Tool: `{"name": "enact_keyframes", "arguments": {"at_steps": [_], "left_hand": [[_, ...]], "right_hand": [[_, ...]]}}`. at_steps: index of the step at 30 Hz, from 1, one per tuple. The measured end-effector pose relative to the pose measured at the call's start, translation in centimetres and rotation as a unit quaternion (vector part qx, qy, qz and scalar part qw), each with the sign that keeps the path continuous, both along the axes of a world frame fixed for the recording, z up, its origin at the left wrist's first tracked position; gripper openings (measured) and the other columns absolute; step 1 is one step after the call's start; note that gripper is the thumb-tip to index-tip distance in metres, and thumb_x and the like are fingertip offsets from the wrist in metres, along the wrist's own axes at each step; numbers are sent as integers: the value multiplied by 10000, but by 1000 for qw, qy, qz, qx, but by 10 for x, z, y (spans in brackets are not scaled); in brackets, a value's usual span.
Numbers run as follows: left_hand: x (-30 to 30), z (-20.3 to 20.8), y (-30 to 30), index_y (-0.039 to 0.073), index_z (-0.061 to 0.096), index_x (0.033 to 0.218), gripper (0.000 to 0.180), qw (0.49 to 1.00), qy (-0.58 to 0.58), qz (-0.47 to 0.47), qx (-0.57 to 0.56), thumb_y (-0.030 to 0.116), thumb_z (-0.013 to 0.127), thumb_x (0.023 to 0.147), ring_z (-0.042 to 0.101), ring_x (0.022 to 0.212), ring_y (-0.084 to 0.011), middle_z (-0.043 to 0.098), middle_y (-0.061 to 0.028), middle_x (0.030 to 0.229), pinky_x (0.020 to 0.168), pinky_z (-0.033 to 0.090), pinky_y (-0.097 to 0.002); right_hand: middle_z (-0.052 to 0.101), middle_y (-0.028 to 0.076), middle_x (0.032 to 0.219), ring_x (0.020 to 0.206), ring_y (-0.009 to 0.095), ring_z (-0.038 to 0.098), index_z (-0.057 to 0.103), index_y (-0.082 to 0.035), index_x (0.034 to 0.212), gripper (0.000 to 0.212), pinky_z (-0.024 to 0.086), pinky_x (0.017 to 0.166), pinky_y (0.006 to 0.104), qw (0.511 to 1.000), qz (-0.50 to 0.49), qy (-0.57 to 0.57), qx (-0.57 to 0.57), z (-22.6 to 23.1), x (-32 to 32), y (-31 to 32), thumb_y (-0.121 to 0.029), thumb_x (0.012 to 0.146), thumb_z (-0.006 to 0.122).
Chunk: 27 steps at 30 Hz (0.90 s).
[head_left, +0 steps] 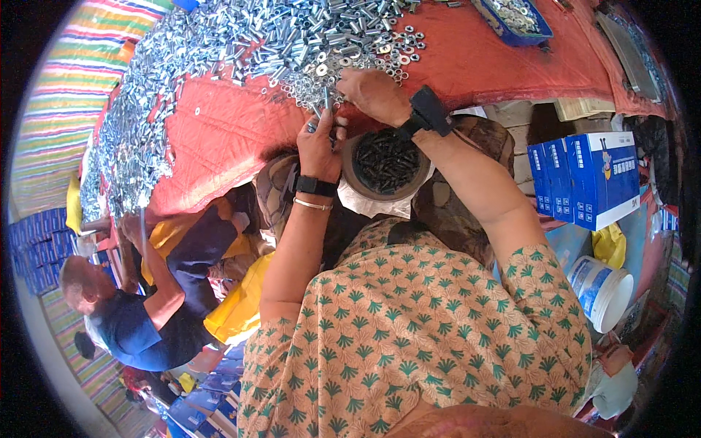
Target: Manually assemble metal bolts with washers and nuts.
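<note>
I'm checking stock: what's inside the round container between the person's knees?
Dark, elongated pieces lie heaped inside the round container; they hide its bottom and any lower layers.

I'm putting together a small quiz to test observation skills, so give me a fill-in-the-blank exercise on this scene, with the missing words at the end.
1. The ____ (left or right) hand holds a slim metal piece.
2. The cloth under the pile of metal parts is ____ in colour.
3. The tray near the top right is ____ in colour.
4. The white bucket is on the ____ (left or right) of the picture.

Missing words: left; red; blue; right.
</note>
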<state>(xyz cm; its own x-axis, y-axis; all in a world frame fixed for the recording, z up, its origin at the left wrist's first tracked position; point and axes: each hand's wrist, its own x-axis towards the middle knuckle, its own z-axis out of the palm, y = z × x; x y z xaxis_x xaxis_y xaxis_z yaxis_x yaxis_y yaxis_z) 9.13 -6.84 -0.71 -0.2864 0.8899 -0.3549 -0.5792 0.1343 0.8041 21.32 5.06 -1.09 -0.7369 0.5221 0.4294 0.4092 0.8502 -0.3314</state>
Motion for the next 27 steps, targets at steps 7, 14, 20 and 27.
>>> {"name": "enact_keyframes", "arguments": {"at_steps": [7,14,20,27], "left_hand": [[6,2,0,86,563,917,119,1000,18,-14,-12,205,569,914,476,533,-55,582,7,718,439,344,-174],[16,7,4,84,573,947,149,999,19,-24,-26,229,570,916,471,527,-53,578,11,712,438,335,-163],[13,-1,8,85,564,935,113,999,-22,-45,10,197,565,917,516,535,-79,606,-19,721,433,368,-173],[21,7,12,70,581,978,152,999,8,-24,22,209,549,927,463,516,-48,578,4,728,418,326,-165]], "right_hand": [[609,122,797,747,285,621,627,-16,812,99,496,644,358,992,-22,123,-4,7,6,11,-111,790,605],[650,113,748,688,200,636,643,2,841,144,487,632,314,946,13,225,-233,21,10,1,-136,802,647],[617,140,782,742,304,613,619,-15,832,143,487,654,382,967,23,213,-140,25,12,-2,-155,818,593],[594,154,826,792,340,588,615,-34,846,168,471,708,438,980,-157,119,15,12,73,46,-184,836,541]]}}
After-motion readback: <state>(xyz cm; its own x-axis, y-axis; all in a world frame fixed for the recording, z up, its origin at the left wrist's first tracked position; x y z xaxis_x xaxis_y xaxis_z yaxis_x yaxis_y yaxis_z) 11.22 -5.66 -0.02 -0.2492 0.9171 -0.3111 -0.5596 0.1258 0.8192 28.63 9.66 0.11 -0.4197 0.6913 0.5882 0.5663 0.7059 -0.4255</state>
